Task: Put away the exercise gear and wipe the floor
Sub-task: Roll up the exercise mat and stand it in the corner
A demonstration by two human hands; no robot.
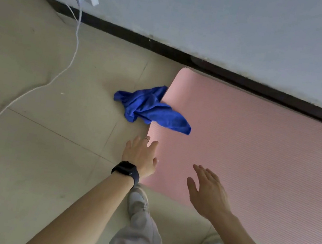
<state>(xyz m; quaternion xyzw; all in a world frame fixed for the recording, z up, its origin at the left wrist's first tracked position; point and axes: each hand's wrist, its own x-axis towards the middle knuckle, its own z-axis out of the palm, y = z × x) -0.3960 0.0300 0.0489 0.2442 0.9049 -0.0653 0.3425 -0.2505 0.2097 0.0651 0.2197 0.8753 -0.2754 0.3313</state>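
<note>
Tiled floor (37, 145) beside a wall (213, 14); a white cord (12, 103) trails across the tiles at left. A crumpled blue cloth (149, 107) lies across the short end of the pink mat (255, 156). The mat lies flat, and this end is just ahead of both hands. Left hand (140, 156), fingers spread and holding nothing, is at the end's edge; right hand (208, 193), likewise released, is over the near corner. The mat's long axis runs rightward along the wall.

Bare pink mat (255, 156) lies open ahead — a crumpled blue cloth (149, 107) drapes over its left edge.
</note>
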